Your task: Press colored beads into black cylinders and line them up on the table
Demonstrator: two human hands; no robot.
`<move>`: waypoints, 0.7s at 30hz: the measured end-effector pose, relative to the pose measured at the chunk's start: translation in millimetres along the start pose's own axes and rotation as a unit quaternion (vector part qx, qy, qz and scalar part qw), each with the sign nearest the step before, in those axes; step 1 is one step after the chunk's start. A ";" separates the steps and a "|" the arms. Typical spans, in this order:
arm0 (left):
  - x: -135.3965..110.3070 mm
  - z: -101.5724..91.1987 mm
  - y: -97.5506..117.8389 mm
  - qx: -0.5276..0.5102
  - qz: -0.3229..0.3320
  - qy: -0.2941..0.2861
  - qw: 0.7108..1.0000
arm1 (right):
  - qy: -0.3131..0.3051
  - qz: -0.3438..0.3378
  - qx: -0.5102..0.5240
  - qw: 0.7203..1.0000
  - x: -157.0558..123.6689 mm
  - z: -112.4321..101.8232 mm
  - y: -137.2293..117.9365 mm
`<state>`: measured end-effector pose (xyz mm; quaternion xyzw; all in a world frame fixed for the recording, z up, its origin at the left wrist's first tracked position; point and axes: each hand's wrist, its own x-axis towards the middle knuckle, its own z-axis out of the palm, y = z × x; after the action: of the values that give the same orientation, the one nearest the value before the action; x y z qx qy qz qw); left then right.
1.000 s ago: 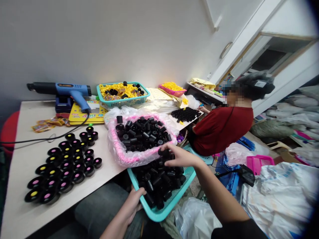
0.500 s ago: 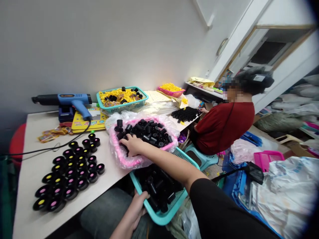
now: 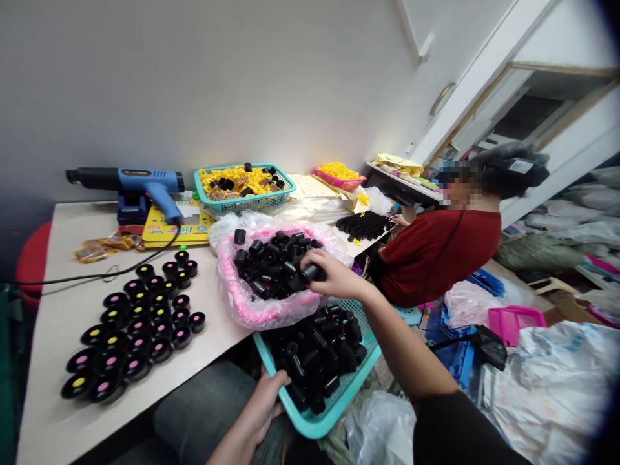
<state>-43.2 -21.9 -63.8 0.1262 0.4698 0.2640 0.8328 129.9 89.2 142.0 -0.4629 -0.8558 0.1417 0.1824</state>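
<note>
My left hand (image 3: 268, 402) is closed round the near left rim of a teal plastic basket (image 3: 317, 426), which tilts over my lap and holds many black plastic cylinders (image 3: 317, 361). Over the right side of a plastic-lined pink basket (image 3: 235, 294), my right hand (image 3: 334, 274) grips a black plastic cylinder (image 3: 310, 272); whether more pieces are in that hand, I cannot tell. Loose black cylinders (image 3: 268, 258) fill the pink basket beneath it. At the left of the table stand rows of short black round pieces (image 3: 138, 326) with pink or yellow centres.
A blue heat gun (image 3: 155, 184) rests on its stand at the back left, its cord crossing the table (image 3: 194, 361). Behind the pink basket is a teal basket (image 3: 252, 205) of yellow pieces. A co-worker (image 3: 443, 258) in red sits at the right, near rows of black pieces (image 3: 365, 225).
My right hand has moved right across the pink basket, from its left side to its right edge, and now grips a black cylinder. My left hand stays on the teal basket's rim.
</note>
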 end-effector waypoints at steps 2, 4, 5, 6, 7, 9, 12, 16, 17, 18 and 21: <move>1.2 -0.7 -1.6 0.001 0.010 -0.003 1.000 | -0.097 0.060 -0.010 0.993 -37.1 -14.8 -0.6; 1.3 -1.1 -3.6 0.004 0.018 -0.004 1.000 | -0.184 0.115 -0.031 0.976 -61.7 -20.0 2.4; 1.0 -1.0 -4.4 0.008 0.020 -0.002 1.000 | -0.202 0.128 -0.042 0.970 -66.7 -19.0 4.7; 0.6 -0.7 -5.0 0.013 0.023 -0.001 1.000 | -0.196 0.130 -0.053 0.970 -66.3 -15.9 7.3; 0.0 -0.3 -5.3 0.020 0.025 0.001 0.999 | -0.168 0.122 -0.064 0.976 -60.5 -10.6 9.9; -1.8 1.1 -5.0 0.034 0.031 0.004 0.999 | -0.090 0.097 -0.085 0.988 -35.3 5.3 14.7; -6.0 3.5 -3.1 0.047 0.039 0.009 0.998 | -0.120 0.096 -0.136 0.979 19.6 38.9 18.3; -12.2 6.5 -0.1 0.042 0.046 0.017 0.998 | -0.235 0.151 -0.259 0.925 73.5 82.3 16.2; -13.4 7.2 0.6 0.038 0.046 0.017 0.998 | -0.236 0.148 -0.284 0.918 78.5 89.3 16.5; -14.4 7.7 1.3 0.034 0.047 0.017 0.998 | -0.227 0.133 -0.293 0.919 80.1 94.1 18.0; -15.5 8.6 2.7 0.020 0.034 0.022 0.999 | -0.155 0.069 -0.217 0.961 72.2 97.4 29.2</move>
<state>-43.3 -28.0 -46.9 0.1527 0.4889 0.2857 0.8099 71.8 158.4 56.1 -0.5215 -0.8498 0.0345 -0.0678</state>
